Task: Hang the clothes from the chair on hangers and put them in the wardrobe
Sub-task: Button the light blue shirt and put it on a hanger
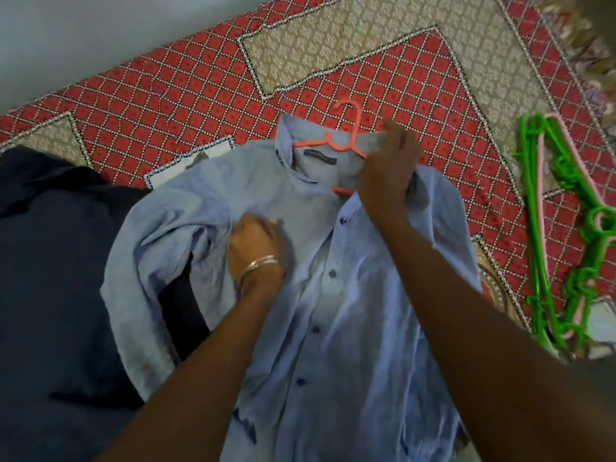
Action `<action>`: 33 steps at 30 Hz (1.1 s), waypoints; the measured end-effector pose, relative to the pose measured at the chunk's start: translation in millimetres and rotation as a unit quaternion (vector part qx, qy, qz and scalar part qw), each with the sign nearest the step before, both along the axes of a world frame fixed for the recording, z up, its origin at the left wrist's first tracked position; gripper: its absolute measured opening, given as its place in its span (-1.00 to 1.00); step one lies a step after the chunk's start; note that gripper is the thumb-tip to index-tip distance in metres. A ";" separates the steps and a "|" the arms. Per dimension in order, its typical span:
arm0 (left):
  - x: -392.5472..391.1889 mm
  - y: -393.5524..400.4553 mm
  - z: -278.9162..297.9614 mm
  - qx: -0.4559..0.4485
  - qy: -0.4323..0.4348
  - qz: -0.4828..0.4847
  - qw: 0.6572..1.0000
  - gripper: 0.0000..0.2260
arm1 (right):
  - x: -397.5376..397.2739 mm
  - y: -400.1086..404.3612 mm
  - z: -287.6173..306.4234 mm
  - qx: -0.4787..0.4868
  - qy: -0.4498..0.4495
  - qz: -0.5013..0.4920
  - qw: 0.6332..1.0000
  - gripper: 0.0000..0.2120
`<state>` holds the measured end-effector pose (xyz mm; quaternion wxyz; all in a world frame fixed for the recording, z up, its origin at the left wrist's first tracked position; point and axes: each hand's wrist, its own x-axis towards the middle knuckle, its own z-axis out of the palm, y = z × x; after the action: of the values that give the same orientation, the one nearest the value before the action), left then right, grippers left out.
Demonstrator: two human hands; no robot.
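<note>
A blue shirt (333, 295) lies spread on the patterned bed cover (186, 95), its hem cut off below. An orange hanger (346, 141) sits mostly hidden inside its collar. The right hand (386, 175) pinches the collar; the left hand (256, 241) bunches shoulder fabric, fingers blurred.

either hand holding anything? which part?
Right hand grips the light blue button-up shirt at its collar, over the coral plastic hanger. Left hand grips shirt fabric near the shoulder.
</note>
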<state>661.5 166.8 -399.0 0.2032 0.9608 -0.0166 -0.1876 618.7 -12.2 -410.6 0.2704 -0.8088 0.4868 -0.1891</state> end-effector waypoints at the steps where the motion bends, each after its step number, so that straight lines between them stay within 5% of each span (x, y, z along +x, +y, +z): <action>1: -11.0 10.2 -6.5 0.037 0.000 0.028 0.999 -0.68 | -13.7 10.6 0.5 -0.018 0.003 -0.011 1.000 -0.48; 4: -47.7 38.0 -19.4 0.146 -0.014 -0.024 0.989 -0.56 | -70.9 53.0 -19.8 -0.133 0.076 -0.043 0.987 -0.67; 8: -76.1 51.9 -13.5 0.245 -0.023 0.057 0.968 -0.36 | -134.3 100.0 -22.9 0.034 0.119 -0.181 0.976 -0.63; 13: -91.3 57.4 -5.1 0.098 0.079 0.187 0.974 -0.31 | -181.2 140.6 -16.5 0.200 0.122 -0.299 0.925 -0.40; 16: -94.9 65.5 -3.2 0.069 0.113 0.184 0.974 -0.51 | -195.0 150.5 -12.0 0.292 0.121 -0.283 0.906 -0.54; 19: -97.5 77.8 -1.0 -0.004 0.082 0.152 0.985 -0.72 | -202.5 155.9 -3.4 0.322 0.020 -0.231 0.918 -0.66; 23: -92.9 87.8 13.7 -0.118 0.053 0.248 0.960 -0.74 | -211.0 156.1 6.8 0.360 -0.064 -0.193 0.911 -0.95; 26: -80.4 95.9 20.2 -0.233 0.045 0.280 0.930 -0.74 | -219.1 149.9 24.2 0.378 -0.150 -0.192 0.893 -0.80; 30: -66.3 123.7 42.1 -0.278 0.047 0.156 0.947 -0.68 | -244.0 151.6 38.6 0.429 -0.240 -0.201 0.847 -0.54; 33: -65.1 149.3 40.3 -0.058 0.076 -0.122 0.988 -0.22 | -262.7 161.4 27.9 0.437 -0.016 -0.117 0.891 -0.66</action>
<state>596.3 316.0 -358.7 0.2347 0.9210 -0.1293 -0.2827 356.0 149.3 -382.7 0.5804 -0.5427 0.6072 -0.0002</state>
